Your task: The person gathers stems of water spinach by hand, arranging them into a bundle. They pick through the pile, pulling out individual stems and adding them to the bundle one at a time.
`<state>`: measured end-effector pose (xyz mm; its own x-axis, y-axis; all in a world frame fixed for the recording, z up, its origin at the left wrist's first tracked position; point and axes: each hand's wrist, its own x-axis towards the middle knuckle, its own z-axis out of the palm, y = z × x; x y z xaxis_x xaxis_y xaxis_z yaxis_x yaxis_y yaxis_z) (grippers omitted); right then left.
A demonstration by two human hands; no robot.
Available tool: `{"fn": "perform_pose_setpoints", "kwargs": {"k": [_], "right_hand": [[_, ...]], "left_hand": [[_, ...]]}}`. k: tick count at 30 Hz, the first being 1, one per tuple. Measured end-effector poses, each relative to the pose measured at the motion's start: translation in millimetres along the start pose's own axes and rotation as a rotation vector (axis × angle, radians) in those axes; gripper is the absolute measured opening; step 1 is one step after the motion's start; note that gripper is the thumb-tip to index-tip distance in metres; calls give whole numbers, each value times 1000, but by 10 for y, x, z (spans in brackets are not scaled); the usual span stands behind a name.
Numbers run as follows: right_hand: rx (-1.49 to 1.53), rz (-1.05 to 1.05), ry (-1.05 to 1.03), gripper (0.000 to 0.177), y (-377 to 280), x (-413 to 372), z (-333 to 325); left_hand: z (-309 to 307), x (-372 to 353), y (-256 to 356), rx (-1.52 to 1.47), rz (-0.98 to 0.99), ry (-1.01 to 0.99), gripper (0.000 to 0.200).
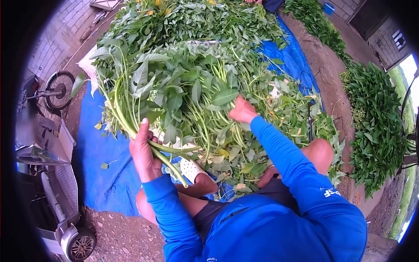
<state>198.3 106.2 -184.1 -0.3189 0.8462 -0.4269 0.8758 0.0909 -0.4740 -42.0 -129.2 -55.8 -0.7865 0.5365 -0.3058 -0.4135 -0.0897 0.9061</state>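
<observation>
My left hand (144, 150) is closed around the lower stems of a bunch of long-stemmed leafy greens (131, 91), held just above my knee. My right hand (241, 110) reaches forward into the loose pile of greens (205, 83) in front of me, fingers closed on some stems. Both arms wear blue sleeves. The greens lie on a blue tarp (104, 157). A white perforated shoe (192, 168) shows beneath the stems.
A larger heap of greens (192, 17) lies farther back on the tarp. More leafy plants (377, 131) grow along the dirt strip at right. A motorbike (48, 174) stands at left, close to the tarp's edge, on gravel.
</observation>
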Motion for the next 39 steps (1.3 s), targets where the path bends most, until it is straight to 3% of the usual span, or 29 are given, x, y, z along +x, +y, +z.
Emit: {"fn": "perform_pose_setpoints", "kwargs": {"k": [1, 4, 7, 8, 11, 14, 17, 20, 24, 25, 28, 32, 36, 38, 39], "right_hand": [[117, -117, 14, 95, 84, 26, -204], [130, -209, 112, 99, 302, 81, -622], [-82, -148, 82, 100, 548, 226, -472], [-162, -39, -15, 102, 600, 239, -405], [-45, -49, 37, 113, 996, 557, 100], [-80, 25, 250, 133, 388, -26, -19], [-331, 37, 196, 147, 126, -91, 241], [-393, 76, 119, 150, 182, 43, 418], [-29, 45, 14, 145, 621, 398, 366], [-22, 31, 114, 140, 678, 432, 380], [-119, 116, 120, 139, 572, 338, 419], [-16, 111, -84, 138, 598, 446, 240], [250, -128, -150, 137, 1017, 685, -334], [496, -89, -283, 139, 1021, 555, -753], [591, -93, -235, 125, 1065, 518, -830]], "left_hand": [[-3, -27, 16, 0, -14, 1, 30], [22, -9, -23, -17, -15, -9, 30], [116, 12, -44, -43, 6, -28, 30], [128, 15, -56, -39, 4, -35, 30], [110, 31, -95, -32, 4, -45, 29], [158, -45, -66, -21, -21, -30, 28], [239, -66, -78, -11, -32, -27, 28], [232, -37, -117, -12, -33, -52, 30], [215, -77, -64, 30, -34, 7, 30], [218, -71, -64, 37, -27, 21, 29], [200, -5, -130, 23, -35, 1, 31], [254, 49, -146, 14, -33, -30, 32], [211, 49, -144, 10, -20, -54, 30], [291, 12, -125, 7, -37, -48, 29], [308, 23, -132, 0, -37, -57, 29]]}}
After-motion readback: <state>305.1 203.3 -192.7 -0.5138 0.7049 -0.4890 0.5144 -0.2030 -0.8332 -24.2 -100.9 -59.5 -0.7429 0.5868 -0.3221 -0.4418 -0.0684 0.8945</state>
